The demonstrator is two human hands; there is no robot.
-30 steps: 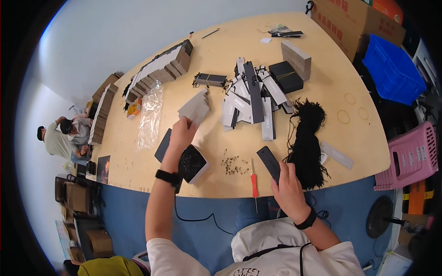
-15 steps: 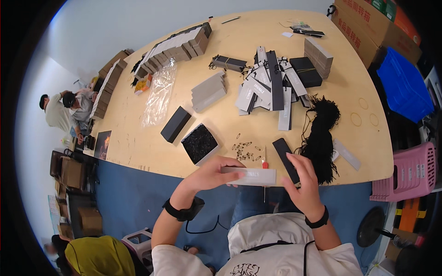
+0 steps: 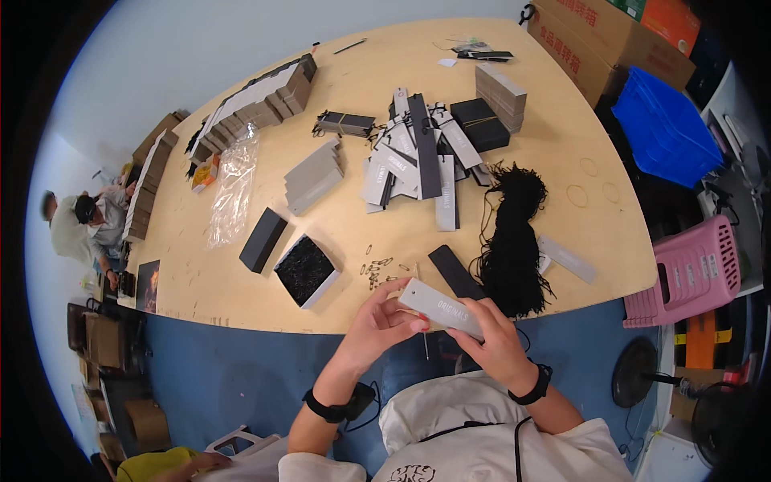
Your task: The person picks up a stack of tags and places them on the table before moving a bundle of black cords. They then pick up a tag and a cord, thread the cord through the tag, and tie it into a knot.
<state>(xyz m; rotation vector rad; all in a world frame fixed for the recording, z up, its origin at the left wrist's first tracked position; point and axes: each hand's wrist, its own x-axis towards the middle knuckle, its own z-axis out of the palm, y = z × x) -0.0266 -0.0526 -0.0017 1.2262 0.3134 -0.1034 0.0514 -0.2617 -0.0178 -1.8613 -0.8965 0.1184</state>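
Note:
A long light-grey card tag or thin stack of tags (image 3: 440,307), with a small hole at one end and pale lettering, is tilted above the table's near edge. My right hand (image 3: 494,345) grips its right end between thumb and fingers. At the holed end is my left hand (image 3: 379,325), thumb apart from the curled fingers, index fingertip by the tag's corner. A thin tool with a red middle (image 3: 423,320) shows partly behind the left thumb. Beyond the hands lie a dark strip-shaped block (image 3: 454,271) and loose small metal pins (image 3: 376,273).
A box of black bits (image 3: 309,273), a black block (image 3: 263,240) and grey card stacks (image 3: 313,178) stand left. Centre holds a heap of strung tags (image 3: 405,165); a black cord bundle (image 3: 514,237) lies right. A pink stool (image 3: 697,269) stands beside the table. Other people are far left.
The view has shifted right. My right hand has come over to grip the grey tag's right end, and the tag has tilted. The left hand has loosened its hold and slid to the left end.

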